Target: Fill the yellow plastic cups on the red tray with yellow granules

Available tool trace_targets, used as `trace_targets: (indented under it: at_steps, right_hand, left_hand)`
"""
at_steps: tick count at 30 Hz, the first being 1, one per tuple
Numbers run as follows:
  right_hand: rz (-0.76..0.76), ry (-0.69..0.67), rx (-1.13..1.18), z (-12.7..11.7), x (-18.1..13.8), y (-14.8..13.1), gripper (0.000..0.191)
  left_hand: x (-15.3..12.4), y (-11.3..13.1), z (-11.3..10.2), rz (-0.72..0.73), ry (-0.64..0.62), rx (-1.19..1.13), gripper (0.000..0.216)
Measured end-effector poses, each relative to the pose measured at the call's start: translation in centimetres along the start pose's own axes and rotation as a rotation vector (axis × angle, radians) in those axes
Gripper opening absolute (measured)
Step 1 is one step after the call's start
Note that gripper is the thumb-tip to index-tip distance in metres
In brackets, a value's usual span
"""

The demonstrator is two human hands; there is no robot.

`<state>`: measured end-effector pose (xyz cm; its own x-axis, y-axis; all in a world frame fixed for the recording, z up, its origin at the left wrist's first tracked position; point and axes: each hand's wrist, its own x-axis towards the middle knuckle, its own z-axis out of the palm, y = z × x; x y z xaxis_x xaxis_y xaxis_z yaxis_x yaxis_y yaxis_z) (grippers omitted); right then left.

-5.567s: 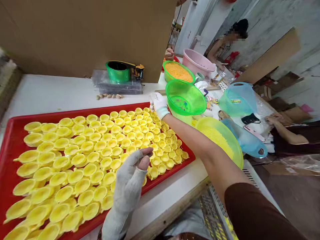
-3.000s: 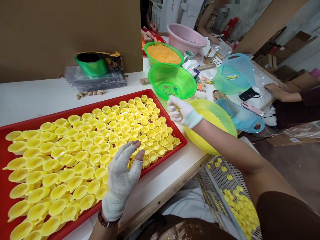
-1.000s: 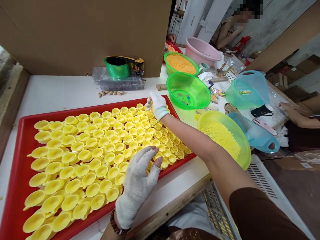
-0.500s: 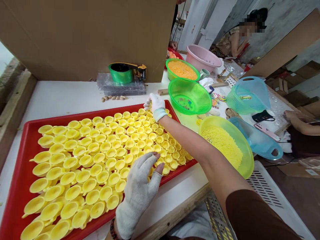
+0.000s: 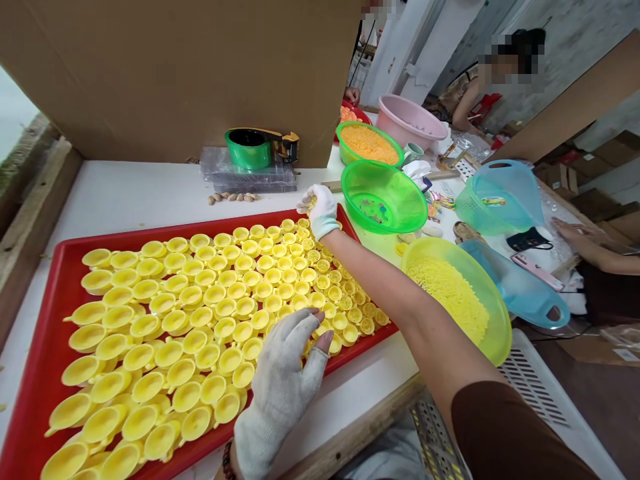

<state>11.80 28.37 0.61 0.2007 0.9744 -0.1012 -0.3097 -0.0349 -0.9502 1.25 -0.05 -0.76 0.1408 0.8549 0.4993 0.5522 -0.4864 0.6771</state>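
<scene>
Rows of small yellow cup-shaped plastic pieces [image 5: 150,347] cover a red tray [image 5: 63,280]. Those toward the tray's right end look patterned or filled inside; I cannot tell which. My right hand [image 5: 320,210], in a white glove, reaches over the tray's far right corner. Its fingers curl around small yellow bits that show in the palm. Low over the near right part of the tray is my left hand [image 5: 285,377], in a glove with bare thumb and finger tips. The thumb stands apart from the fingers, and nothing shows between them.
A yellow bowl [image 5: 500,320] of small yellow pieces stands right of my right forearm. Behind are a green basin [image 5: 383,193], an orange-filled bowl [image 5: 370,145] and a pink basin [image 5: 413,123]. A tape dispenser [image 5: 260,148] rests before the cardboard [image 5: 190,73]. Other people sit at right.
My right hand has shifted slightly up and toward the tray's far rim, its palm turned so the yellow bits show. My left hand stays nearly in place; the view has shifted a little.
</scene>
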Motion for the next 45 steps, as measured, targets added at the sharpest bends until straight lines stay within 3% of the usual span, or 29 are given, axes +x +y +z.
trace_targets:
  at_steps: [3, 6, 9, 11, 13, 15, 18, 21, 23, 31, 35, 37, 39, 42, 45]
  right_hand:
    - [0.067, 0.026, 0.063, -0.5, -0.5, -2.2, 0.037]
    - [0.152, -0.032, 0.103, -3.6, -2.9, -6.4, 0.047]
    - [0.078, -0.088, -0.059, -10.6, -6.8, -10.8, 0.052]
    - [-0.016, 0.021, -0.294, -16.9, -9.4, -12.4, 0.053]
    - [-0.098, 0.192, -0.690, -23.1, -11.5, -12.5, 0.047]
    - [-0.075, 0.198, -1.012, -27.9, -13.5, -11.1, 0.033]
    - [-0.084, 0.075, -1.270, -31.2, -16.5, -7.6, 0.031]
    - [-0.077, -0.074, -1.474, -31.1, -18.6, -5.1, 0.030]
    - [-0.020, -0.101, -1.458, -30.5, -19.0, -4.8, 0.026]
    - [0.305, -0.003, -0.909, -31.8, -16.8, -8.4, 0.027]
    - [0.363, -0.008, -0.690, -31.5, -16.6, -10.5, 0.034]
    - [0.377, -0.015, -0.536, -29.5, -16.3, -11.6, 0.035]
    - [0.421, -0.036, -0.310, -26.1, -15.7, -12.5, 0.036]
    - [0.469, -0.108, -0.019, -18.7, -14.2, -12.4, 0.034]
    - [0.463, -0.224, 0.100, -10.5, -11.7, -10.3, 0.032]
  left_hand:
    - [0.1, 0.1, 0.0, -0.002, -0.012, 0.005, 0.017]
    - [0.1, 0.2, -0.1, 0.001, -0.019, 0.008, 0.017]
    - [0.1, 0.5, -0.2, 0.011, -0.008, 0.005, 0.018]
    - [0.1, 0.6, -0.2, 0.020, -0.004, 0.004, 0.017]
    - [0.0, 0.8, -0.1, 0.033, -0.011, 0.004, 0.017]
    - [-0.1, 0.9, 0.1, 0.048, -0.029, 0.006, 0.016]
    - [-0.1, 0.9, 0.4, 0.058, -0.049, 0.023, 0.015]
    - [0.0, 0.7, 0.7, 0.060, -0.063, 0.041, 0.015]
    - [0.1, 0.5, 0.7, 0.054, -0.072, 0.053, 0.016]
    - [0.5, -0.2, -0.3, -0.020, -0.002, 0.031, 0.020]
    - [0.8, 0.0, -0.9, -0.075, 0.037, -0.017, 0.023]
    - [0.9, 0.1, -1.1, -0.103, 0.058, -0.035, 0.024]
    - [0.9, 0.2, -1.1, -0.116, 0.076, -0.053, 0.024]
    - [0.8, 0.4, -1.0, -0.106, 0.068, -0.080, 0.022]
    - [0.8, 0.7, -1.0, -0.097, 0.052, -0.096, 0.020]
